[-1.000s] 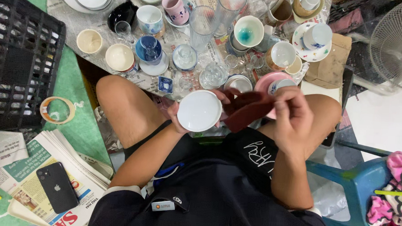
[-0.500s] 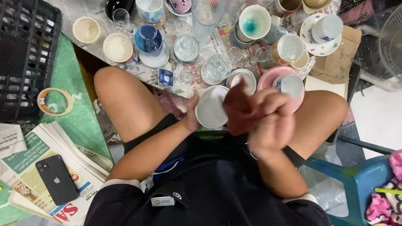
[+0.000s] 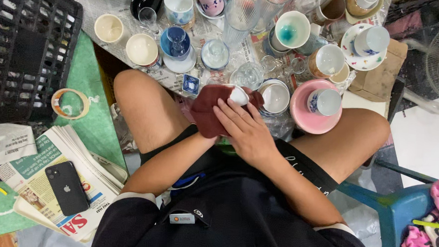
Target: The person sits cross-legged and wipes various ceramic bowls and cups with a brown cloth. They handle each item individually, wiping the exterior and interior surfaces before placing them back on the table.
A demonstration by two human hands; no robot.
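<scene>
**Inspector:** Dish (image 3: 239,95), white, mostly wrapped in a dark red cloth (image 3: 209,113). It sits over the lap, between the knees, at the near edge of the crowded crockery. Only a small white patch shows at the top of the cloth.

**Onlooker:** And the hands?

**Inspector:** Right hand (image 3: 246,132) lies flat on the cloth, fingers (image 3: 228,115) stretched out and pressing the cloth against the dish. Left hand is hidden under the cloth; only the forearm shows, so I cannot tell how its fingers are set.

**Onlooker:** What lies around it?

**Inspector:** Just beyond, a white bowl (image 3: 275,97), and to its right a pink plate (image 3: 306,117) carrying a small blue-and-white cup (image 3: 325,102). Farther off, glasses, cups and saucers on newspaper. Far left, a black crate (image 3: 28,46); near it a roll of tape (image 3: 70,103). Near left, a phone (image 3: 68,187) on stacked papers.

**Onlooker:** Any remarks on method?

**Inspector:** In my judgement, wiping goes best with the hidden hand holding the dish firm underneath while the flat hand works the cloth round the rim and face. Keep it low over the lap, clear of the bowl beside it, since a knock there could chip either.
</scene>
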